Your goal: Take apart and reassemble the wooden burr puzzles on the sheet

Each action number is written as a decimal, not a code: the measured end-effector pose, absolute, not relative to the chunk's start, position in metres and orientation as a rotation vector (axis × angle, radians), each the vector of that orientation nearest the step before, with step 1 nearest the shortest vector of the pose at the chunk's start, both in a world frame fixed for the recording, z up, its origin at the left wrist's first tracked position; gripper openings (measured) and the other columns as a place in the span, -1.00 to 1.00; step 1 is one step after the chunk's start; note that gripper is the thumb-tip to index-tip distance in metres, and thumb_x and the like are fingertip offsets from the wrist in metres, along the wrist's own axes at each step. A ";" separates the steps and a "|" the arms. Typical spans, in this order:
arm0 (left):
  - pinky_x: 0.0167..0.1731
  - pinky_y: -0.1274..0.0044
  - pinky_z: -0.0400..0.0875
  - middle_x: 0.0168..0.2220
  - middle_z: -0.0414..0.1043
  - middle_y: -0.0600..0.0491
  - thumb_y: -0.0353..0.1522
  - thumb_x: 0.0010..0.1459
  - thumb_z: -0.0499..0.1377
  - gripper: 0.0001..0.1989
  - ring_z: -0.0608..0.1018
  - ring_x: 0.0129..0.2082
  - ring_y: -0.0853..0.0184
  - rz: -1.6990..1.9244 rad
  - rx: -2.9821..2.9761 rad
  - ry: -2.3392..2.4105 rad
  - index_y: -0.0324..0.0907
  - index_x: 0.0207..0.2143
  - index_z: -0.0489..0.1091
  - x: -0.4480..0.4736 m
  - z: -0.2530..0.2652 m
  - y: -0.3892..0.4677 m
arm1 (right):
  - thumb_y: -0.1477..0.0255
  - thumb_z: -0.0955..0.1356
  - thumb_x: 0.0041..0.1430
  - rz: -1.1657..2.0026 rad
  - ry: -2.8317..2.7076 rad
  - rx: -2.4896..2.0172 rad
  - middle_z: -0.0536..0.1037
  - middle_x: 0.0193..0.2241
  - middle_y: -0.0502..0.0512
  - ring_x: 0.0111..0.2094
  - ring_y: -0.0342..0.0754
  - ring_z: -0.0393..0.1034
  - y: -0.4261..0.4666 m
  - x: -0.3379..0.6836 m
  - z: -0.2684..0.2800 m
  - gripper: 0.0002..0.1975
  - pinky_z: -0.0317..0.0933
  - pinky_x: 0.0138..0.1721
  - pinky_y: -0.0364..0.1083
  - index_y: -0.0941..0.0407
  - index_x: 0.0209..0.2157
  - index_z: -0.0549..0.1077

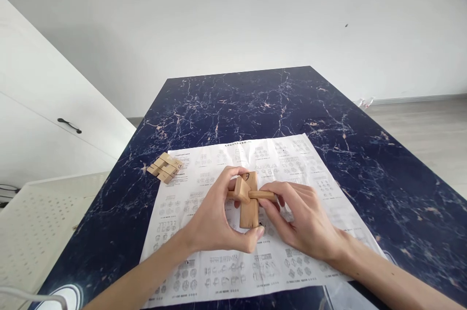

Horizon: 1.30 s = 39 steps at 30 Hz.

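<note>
Both of my hands hold one wooden interlocking puzzle (248, 211), made of crossed light-brown pieces, above a printed sheet. My left hand (222, 217) curves around its upright flat piece, fingers at the top end and thumb at the bottom end. Between the thumb and fingers of my right hand (297, 208) is the right end of a thin bar that passes through the crossing. A handwritten mark shows near the top of the flat piece. The fingers behind the puzzle are partly hidden.
The white instruction sheet (204, 271), covered with small diagrams, lies on a dark blue marble-patterned table (233, 105). Another wooden puzzle (165, 168) sits at the sheet's upper left corner. A white cabinet (44, 76) stands left, and a white cable (32, 293) runs at the lower left.
</note>
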<state>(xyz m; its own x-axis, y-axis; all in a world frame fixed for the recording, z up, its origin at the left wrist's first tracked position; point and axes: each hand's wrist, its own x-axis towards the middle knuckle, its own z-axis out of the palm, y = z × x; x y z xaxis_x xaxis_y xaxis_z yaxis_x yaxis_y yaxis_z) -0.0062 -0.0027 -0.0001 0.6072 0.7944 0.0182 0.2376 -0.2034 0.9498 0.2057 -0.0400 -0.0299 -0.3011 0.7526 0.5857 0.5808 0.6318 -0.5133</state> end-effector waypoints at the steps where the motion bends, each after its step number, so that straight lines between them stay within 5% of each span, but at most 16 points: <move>1: -0.15 0.29 0.53 -0.16 0.39 0.11 -0.39 -0.08 0.40 -0.19 0.55 -0.16 0.17 0.644 1.747 0.847 0.02 0.20 0.13 -0.007 0.000 -0.003 | 0.47 0.31 0.50 0.256 -2.002 -1.047 0.54 -0.44 -0.02 -0.53 -0.11 0.37 -0.040 0.206 -0.030 -0.96 0.23 -0.45 -0.09 0.10 -0.07 0.39; 16: -0.20 0.34 0.54 -0.17 0.52 0.09 -0.17 -0.08 0.55 -0.20 0.60 -0.20 0.18 0.642 1.680 0.904 -0.03 0.15 0.26 -0.008 0.000 0.002 | 0.50 0.29 0.50 0.323 -1.957 -1.071 0.66 -0.35 0.04 -0.47 -0.10 0.53 -0.040 0.205 -0.030 -0.90 0.33 -0.42 -0.10 0.10 -0.01 0.38; 39: -0.28 0.38 0.43 -0.27 0.47 0.12 -0.22 -0.19 0.54 -0.25 0.52 -0.30 0.23 0.671 1.761 0.972 -0.07 0.04 0.31 -0.006 0.000 0.004 | 0.43 0.30 0.52 0.326 -1.933 -1.087 0.59 -0.43 -0.01 -0.53 -0.12 0.41 -0.039 0.207 -0.029 -0.94 0.27 -0.46 -0.11 0.08 -0.10 0.41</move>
